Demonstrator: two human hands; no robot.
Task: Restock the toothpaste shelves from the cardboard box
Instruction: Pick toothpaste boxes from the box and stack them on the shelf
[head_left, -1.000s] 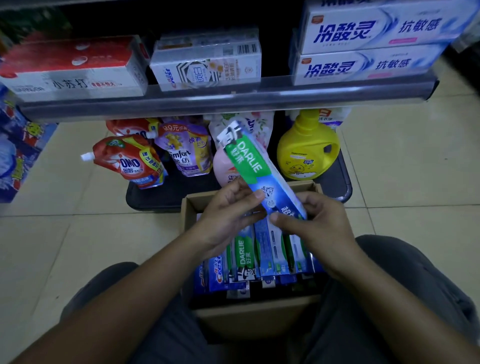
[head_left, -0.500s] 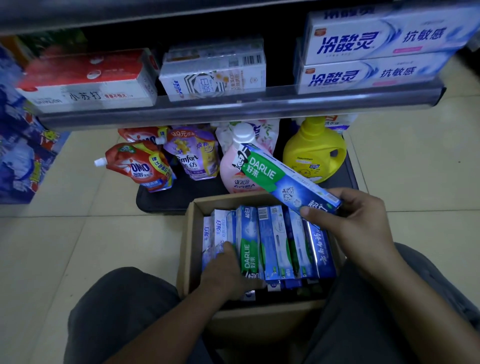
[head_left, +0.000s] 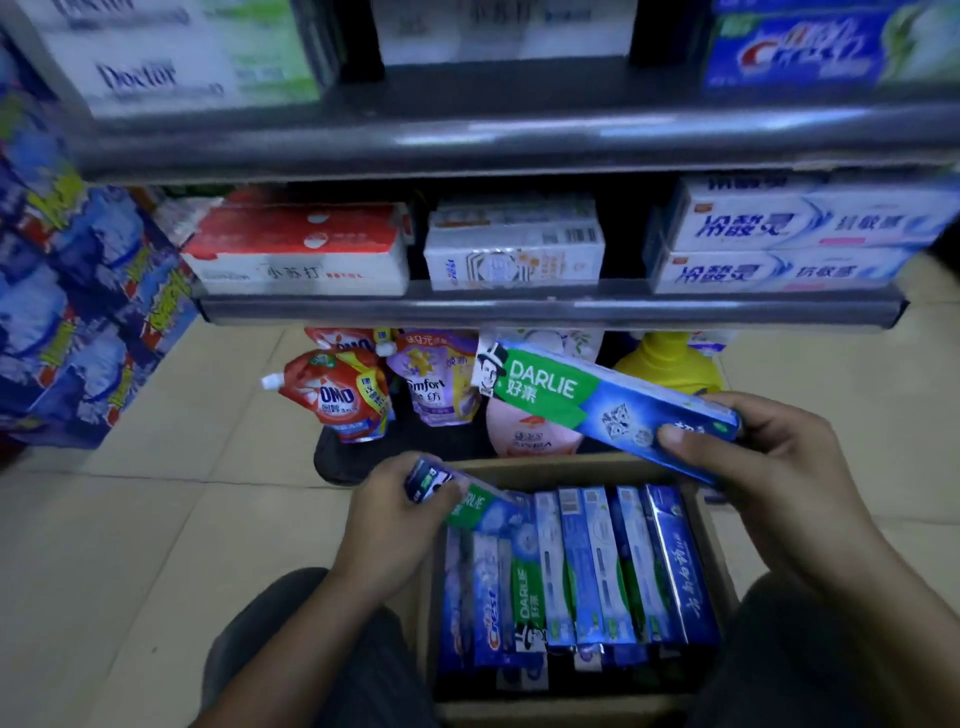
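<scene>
Right hand (head_left: 769, 478) gripping DARLIE carton (head_left: 587, 405), left hand (head_left: 384, 525) holding second DARLIE carton (head_left: 478, 506)

Motion-blurred and cropped by the top edge: white-and-green cardboard cartons (head_left: 202, 57) and blue toothpaste cartons (head_left: 831, 47). Mostly hidden behind green-and-blue Darlie carton (head_left: 597, 400): yellow plastic bottle (head_left: 670, 364). Smeared, partly covered by left hand (head_left: 389, 519): second blue-and-green carton (head_left: 478, 504).

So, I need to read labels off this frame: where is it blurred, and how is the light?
Head view: the Doctor box up top is motion-smeared, barely legible; the Darlie carton in the right hand is sharp; the second carton in the left hand is blurred; light is dim and bluish, with glare streaks on the shelf rail.
</scene>
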